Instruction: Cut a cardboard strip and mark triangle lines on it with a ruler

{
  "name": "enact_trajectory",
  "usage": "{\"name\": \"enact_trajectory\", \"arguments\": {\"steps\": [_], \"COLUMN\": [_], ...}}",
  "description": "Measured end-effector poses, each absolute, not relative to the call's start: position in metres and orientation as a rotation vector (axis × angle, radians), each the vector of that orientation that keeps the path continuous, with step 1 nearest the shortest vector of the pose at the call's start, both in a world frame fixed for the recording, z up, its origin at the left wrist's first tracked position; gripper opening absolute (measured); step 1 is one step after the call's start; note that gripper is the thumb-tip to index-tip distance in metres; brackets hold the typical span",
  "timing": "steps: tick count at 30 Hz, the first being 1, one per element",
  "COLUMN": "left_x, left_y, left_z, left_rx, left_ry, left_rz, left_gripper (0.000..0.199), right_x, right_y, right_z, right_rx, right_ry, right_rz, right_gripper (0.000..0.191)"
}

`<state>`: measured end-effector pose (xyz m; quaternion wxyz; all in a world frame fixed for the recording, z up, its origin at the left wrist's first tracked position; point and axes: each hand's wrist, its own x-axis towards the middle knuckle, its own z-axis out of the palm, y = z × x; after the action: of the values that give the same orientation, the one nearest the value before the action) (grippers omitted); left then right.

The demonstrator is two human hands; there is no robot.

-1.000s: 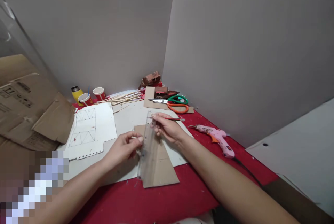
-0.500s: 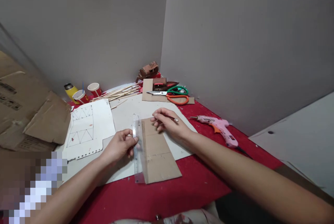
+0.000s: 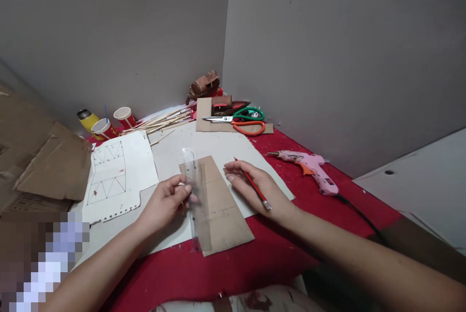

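Pinched between the thumb and fingers of my left hand [image 3: 165, 203] is a clear ruler [image 3: 199, 220], upright in view and overlapping the left side of a cardboard piece [image 3: 225, 220]. The cardboard tapers toward its far end and carries faint lines across it. To its right, my right hand [image 3: 257, 188] has a red pencil [image 3: 251, 181] lodged by the thumb, its point away from me and its metal end toward my wrist. The fingers of that hand are bent and partly hidden behind the palm. A large pale sheet [image 3: 214, 135] lies beneath the cardboard.
A paper with a truss drawing [image 3: 136, 176] lies left. Behind are wooden sticks [image 3: 163, 120], paper cups [image 3: 124, 117], a yellow bottle [image 3: 87, 120] and scissors [image 3: 225, 119] on cardboard. A pink glue gun [image 3: 313, 164] with a cord rests right; cardboard boxes [image 3: 54, 161] stand left.
My right hand has moved right and toward me, off the cardboard, with the pencil now plainly visible. The ruler has shifted right over the cardboard and tilted. The view has moved slightly.
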<state>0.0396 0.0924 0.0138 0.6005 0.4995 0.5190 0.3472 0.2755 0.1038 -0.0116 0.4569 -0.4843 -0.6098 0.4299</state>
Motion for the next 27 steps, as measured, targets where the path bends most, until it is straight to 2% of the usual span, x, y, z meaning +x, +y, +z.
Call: {"name": "enact_trajectory", "arguments": {"steps": [2,6,9,15,27], "left_x": [0.042,0.049,0.054,0.060,0.061], "left_y": [0.088,0.080,0.075,0.068,0.065], "left_z": [0.020,0.033,0.041,0.050,0.048], "left_rx": [1.203,1.345,1.421,1.425,1.411], "left_ry": [1.194,1.167,1.144,1.111,1.096], "left_rz": [0.805,0.785,0.808,0.826,0.805], "left_gripper": [0.034,0.035,0.032,0.034,0.036], "right_x": [0.273,0.265,0.257,0.251,0.256], "right_y": [0.107,0.108,0.106,0.105,0.101], "right_z": [-0.003,0.013,0.021,0.031,0.040], "right_rx": [-1.169,-0.962,-0.834,-0.769,-0.789], "right_ry": [-1.417,-1.298,-1.270,-1.184,-1.216], "right_rz": [1.111,1.498,1.642,1.729,1.691], "right_gripper": [0.018,0.030,0.033,0.035,0.032]}}
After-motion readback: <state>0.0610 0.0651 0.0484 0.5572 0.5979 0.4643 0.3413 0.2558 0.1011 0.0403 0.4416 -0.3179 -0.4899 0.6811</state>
